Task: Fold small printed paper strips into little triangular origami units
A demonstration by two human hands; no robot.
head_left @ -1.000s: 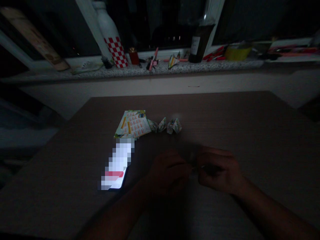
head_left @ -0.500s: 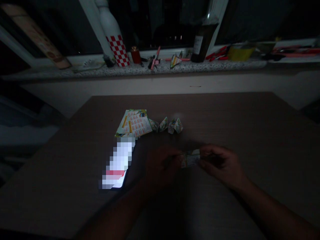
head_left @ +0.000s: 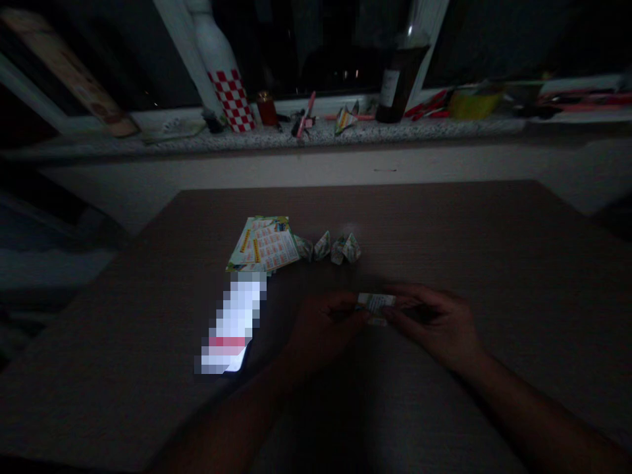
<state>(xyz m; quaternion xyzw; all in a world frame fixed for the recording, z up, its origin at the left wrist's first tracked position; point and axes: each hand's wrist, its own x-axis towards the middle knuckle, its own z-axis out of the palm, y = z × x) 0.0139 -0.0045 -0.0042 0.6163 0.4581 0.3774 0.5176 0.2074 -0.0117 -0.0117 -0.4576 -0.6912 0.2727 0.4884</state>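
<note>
A small folded piece of printed paper [head_left: 377, 303] is held in front of me, above the dim table. My left hand [head_left: 328, 322] pinches its left side between thumb and fingers. On the right side, my right hand [head_left: 437, 319] grips it the same way, thumb in front. Beyond the hands stand several small folded paper shapes [head_left: 323, 245] in a short row. A fan of printed sheets [head_left: 264, 243] with number grids lies to their left. Nearer to me a lit phone [head_left: 232, 322] lies beside my left hand, its screen blurred out.
On the granite windowsill [head_left: 276, 137] stand a white bottle with red checks [head_left: 232, 99], a small red jar [head_left: 267, 108] and a dark bottle [head_left: 392, 89]. Pens [head_left: 307, 115], another folded paper [head_left: 345, 120] and red items lie there too. The table [head_left: 444, 224] reaches the wall below the sill.
The folded paper has turned in my fingers and shows another printed face. My left hand has shifted slightly, and both hands' fingertips are closer together. The phone and sheets stay put.
</note>
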